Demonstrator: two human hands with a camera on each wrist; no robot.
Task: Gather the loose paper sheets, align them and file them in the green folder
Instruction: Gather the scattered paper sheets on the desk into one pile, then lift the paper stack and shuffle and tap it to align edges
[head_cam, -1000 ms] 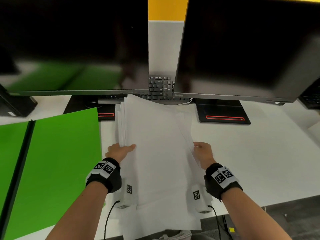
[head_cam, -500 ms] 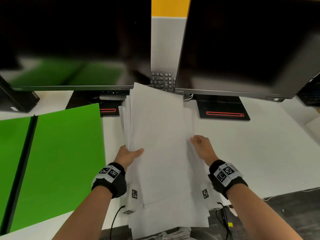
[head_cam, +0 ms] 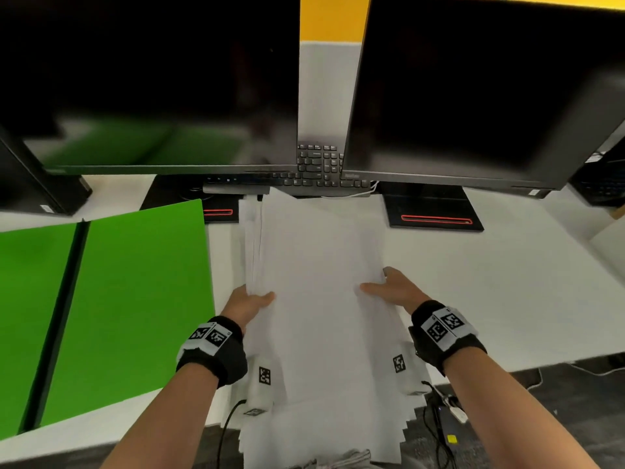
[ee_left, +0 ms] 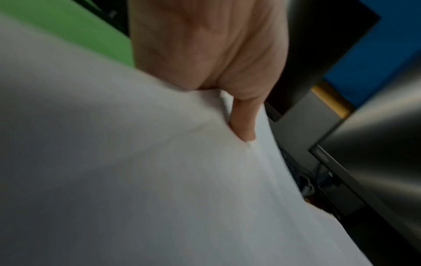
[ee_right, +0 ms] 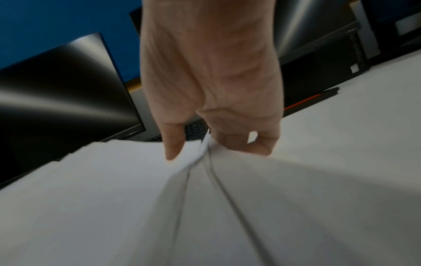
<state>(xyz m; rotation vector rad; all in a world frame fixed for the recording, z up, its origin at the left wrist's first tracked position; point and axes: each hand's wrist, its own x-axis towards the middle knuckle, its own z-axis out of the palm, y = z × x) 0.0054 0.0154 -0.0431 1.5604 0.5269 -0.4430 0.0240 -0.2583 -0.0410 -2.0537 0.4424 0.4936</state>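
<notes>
Sheets (head_cam: 318,299) lowered toward desk, both hands clamped on them, green folder (head_cam: 135,309) open, empty.

I count 2 monitors: one on the left (head_cam: 148,79), one on the right (head_cam: 487,86), each on its own stand w/ a red stripe, so 2 stands (head_cam: 434,211). 1 keyboard (head_cam: 314,170) btwn them. 1 green folder (head_cam: 101,309), lying open. 1 paper stack (head_cam: 318,319); sheet count I can't tell. 2 hands: left (head_cam: 248,302), right (head_cam: 394,289). 2 wristbands.
</notes>
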